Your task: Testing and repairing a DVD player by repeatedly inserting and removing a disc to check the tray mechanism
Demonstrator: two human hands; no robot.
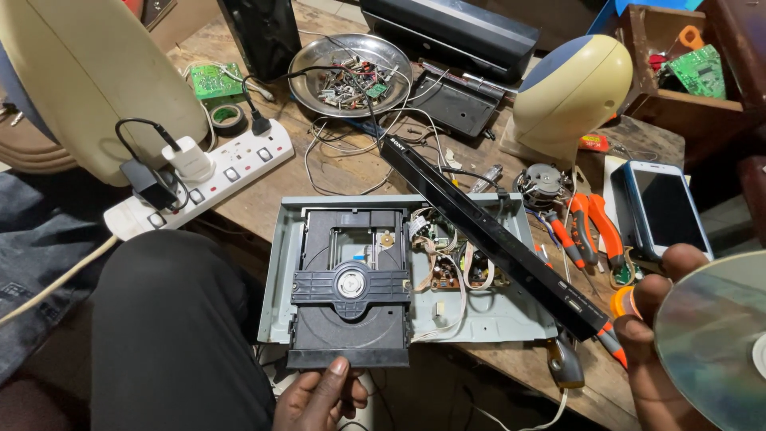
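1. Opened disc player (pixel 399 271), lid off, lying flat on the wooden bench (pixel 351 172); its black disc tray (pixel 349 339) stands drawn out towards you, past the front edge of the chassis; the spindle hub (pixel 351 283) sits at the middle of the black drive bridge.
2. Left hand (pixel 319 397): your thumb rests on the front lip of the tray, the other fingers curled loosely beneath; whether they grip the underside cannot be told; keep this hand steadying the tray and off the recess itself.
3. Right hand (pixel 650 351): closed on a silver disc (pixel 714 343), thumb over the outer rim at the left and fingers behind it; the disc is held well to the right of the tray, apart from everything on the bench; hold it by rim and centre hole only, the shiny face untouched.
4. Judged best practice: bring the disc level over the tray recess, centred, and lower it flat rather than tilted.
5. Black front panel (pixel 487 231), detached, lies slantwise across the right side of the chassis over the circuit boards (pixel 447 259); pass the disc in front of it, clear of the loose wiring.
6. Orange-handled pliers (pixel 590 231) and a phone (pixel 666 207) lie just beyond your right hand.
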